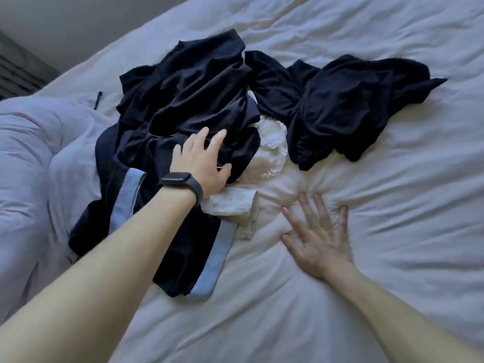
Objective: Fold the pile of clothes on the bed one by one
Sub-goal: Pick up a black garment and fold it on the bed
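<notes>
A pile of dark navy clothes [199, 82] lies crumpled across the middle of the bed. Another dark garment [345, 106] lies to its right. A dark piece with light blue bands [183, 247] reaches toward me at the left. A white lacy garment [272, 150] shows between the dark ones, and its embroidered cuff [235, 208] pokes out below. My left hand [201, 161], with a black watch on the wrist, rests on the dark pile with fingers spread. My right hand [317, 237] presses flat on the white duvet [392, 231], fingers straight and holding nothing.
A bunched lavender quilt [34, 158] rises at the left side of the bed. The bed's far edge runs diagonally at the upper left, with a grey wall [78, 24] beyond it. Bare duvet spreads to the right and in front of the pile.
</notes>
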`<state>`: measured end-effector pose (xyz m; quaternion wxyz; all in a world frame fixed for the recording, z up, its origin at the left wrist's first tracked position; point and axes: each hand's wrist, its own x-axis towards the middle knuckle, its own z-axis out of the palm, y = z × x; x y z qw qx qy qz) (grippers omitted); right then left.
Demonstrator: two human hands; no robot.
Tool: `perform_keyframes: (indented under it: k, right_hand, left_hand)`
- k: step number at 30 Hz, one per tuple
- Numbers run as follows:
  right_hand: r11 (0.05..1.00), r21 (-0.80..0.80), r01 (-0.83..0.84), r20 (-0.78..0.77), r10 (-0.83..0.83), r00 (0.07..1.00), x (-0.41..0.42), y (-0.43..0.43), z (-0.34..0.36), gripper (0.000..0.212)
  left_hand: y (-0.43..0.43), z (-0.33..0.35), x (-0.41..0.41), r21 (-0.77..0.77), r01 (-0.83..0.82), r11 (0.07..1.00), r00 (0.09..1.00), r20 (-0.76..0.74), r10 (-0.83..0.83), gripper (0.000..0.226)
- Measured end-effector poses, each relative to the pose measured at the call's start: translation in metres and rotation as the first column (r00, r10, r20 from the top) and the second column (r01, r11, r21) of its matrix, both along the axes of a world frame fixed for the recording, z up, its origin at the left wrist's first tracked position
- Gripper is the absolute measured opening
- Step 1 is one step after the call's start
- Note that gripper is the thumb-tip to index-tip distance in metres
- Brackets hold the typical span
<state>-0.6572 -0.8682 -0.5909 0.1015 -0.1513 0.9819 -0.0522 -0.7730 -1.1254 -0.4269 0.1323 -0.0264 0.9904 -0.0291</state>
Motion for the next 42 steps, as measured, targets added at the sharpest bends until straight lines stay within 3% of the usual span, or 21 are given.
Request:
perform_keyframes:
  k: [3, 7, 9, 11, 13, 15, 17, 19, 21, 23, 25, 27, 31, 32, 35, 37, 39, 42]
  right_hand:
    - [1.000, -0.011, -0.007, -0.128, 0.006, 0.992, -0.003, 0.001, -0.015, 0.068]
    - [0.999, -0.050, 0.002, -0.169, -0.010, 0.986, -0.003, 0.000, -0.019, 0.068]
    - [0.998, -0.058, -0.002, -0.132, -0.006, 0.991, -0.007, 0.002, -0.020, 0.067]
    - [0.999, -0.043, 0.013, -0.016, -0.014, 1.000, -0.005, 0.000, -0.010, 0.065]
    - [0.999, -0.003, 0.038, 0.194, -0.037, 0.980, -0.009, -0.001, 0.014, 0.063]
    - [0.998, 0.061, -0.025, 0.442, -0.004, 0.897, -0.029, -0.002, 0.041, 0.066]
    - [0.995, 0.082, -0.063, 0.652, -0.005, 0.758, -0.057, -0.005, 0.095, 0.075]
    - [0.995, -0.049, 0.082, 0.740, -0.019, 0.673, -0.072, -0.015, 0.167, 0.086]
    - [0.928, -0.296, 0.226, 0.721, 0.062, 0.691, -0.059, -0.028, 0.239, 0.084]
    - [0.772, -0.524, 0.360, 0.664, 0.105, 0.741, -0.029, -0.037, 0.307, 0.084]
    - [0.565, -0.733, 0.379, 0.542, 0.149, 0.827, 0.009, -0.046, 0.370, 0.091]
    - [0.452, -0.839, 0.302, 0.418, 0.181, 0.891, 0.044, -0.057, 0.427, 0.098]
    - [0.524, -0.846, 0.100, 0.213, 0.159, 0.964, 0.093, -0.081, 0.494, 0.113]
    - [0.550, -0.831, 0.084, 0.191, 0.141, 0.971, 0.103, -0.085, 0.509, 0.100]
    - [0.573, -0.819, -0.038, 0.008, 0.077, 0.997, 0.144, -0.090, 0.560, 0.013]
    - [0.537, -0.843, -0.031, -0.035, 0.003, 0.999, 0.171, -0.084, 0.591, 0.029]
    - [0.473, -0.879, 0.052, -0.011, -0.128, 0.992, 0.197, -0.072, 0.622, 0.028]
    - [0.466, -0.882, 0.073, -0.029, -0.209, 0.978, 0.239, -0.063, 0.666, 0.024]
  left_hand:
    - [0.001, -0.025, -0.050, -0.026, 0.001, 1.000, 1.000, -0.017, -0.001, 0.074]
    - [0.006, -0.028, -0.073, -0.084, -0.054, 0.995, 0.999, 0.001, 0.054, 0.031]
    - [0.009, -0.013, -0.062, -0.015, -0.071, 0.997, 0.997, -0.034, 0.070, 0.024]
    - [0.011, 0.019, -0.039, 0.133, -0.083, 0.988, 0.991, -0.091, 0.096, 0.023]
    - [0.011, 0.066, -0.014, 0.259, -0.096, 0.961, 0.975, -0.169, 0.143, 0.023]
    - [0.005, 0.126, 0.012, 0.303, -0.108, 0.947, 0.944, -0.267, 0.194, 0.023]
    - [-0.002, 0.195, 0.037, 0.355, -0.148, 0.923, 0.895, -0.349, 0.278, 0.022]
    - [-0.007, 0.261, 0.058, 0.457, -0.199, 0.867, 0.828, -0.394, 0.398, 0.020]
    - [-0.011, 0.322, 0.080, 0.572, -0.220, 0.791, 0.765, -0.402, 0.503, 0.016]
    - [-0.011, 0.370, 0.107, 0.681, -0.177, 0.710, 0.737, -0.386, 0.554, 0.010]
    - [-0.007, 0.411, 0.140, 0.747, -0.129, 0.652, 0.734, -0.370, 0.570, 0.011]
    - [-0.001, 0.445, 0.178, 0.793, -0.072, 0.605, 0.737, -0.366, 0.568, 0.015]
    - [0.007, 0.507, 0.256, 0.836, 0.072, 0.544, 0.724, -0.419, 0.548, 0.023]
    - [0.006, 0.521, 0.274, 0.836, 0.102, 0.539, 0.715, -0.438, 0.545, 0.024]
    - [-0.011, 0.552, 0.333, 0.818, 0.180, 0.547, 0.684, -0.503, 0.527, 0.022]
    - [-0.030, 0.560, 0.371, 0.786, 0.177, 0.593, 0.647, -0.546, 0.532, 0.023]
    - [-0.052, 0.557, 0.412, 0.765, 0.124, 0.632, 0.620, -0.557, 0.552, 0.029]
    - [-0.071, 0.534, 0.471, 0.808, 0.020, 0.589, 0.692, -0.437, 0.575, 0.031]
